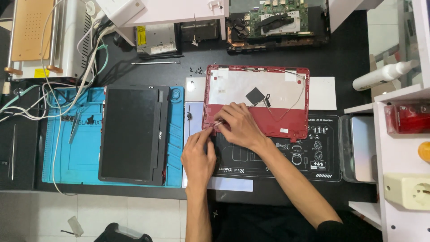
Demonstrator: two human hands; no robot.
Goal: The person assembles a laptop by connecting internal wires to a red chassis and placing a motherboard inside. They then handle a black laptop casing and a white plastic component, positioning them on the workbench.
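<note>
Together, both hands' fingers (214,127) pinch the red laptop lid (286,120) edge.

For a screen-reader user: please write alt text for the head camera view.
Two bare hands, left hand and right hand, meet at the lower left corner of a red laptop lid shell on a black work mat. A black screen panel lies on a blue mat to the left.

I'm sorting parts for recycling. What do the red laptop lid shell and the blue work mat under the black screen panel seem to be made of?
The red laptop lid shell looks like moulded plastic, matt, with a silvery foil-like lining inside. The blue work mat seems soft silicone or rubber: matt, with moulded compartments. Both hands, left and right, meet at the shell's lower left corner.
</note>
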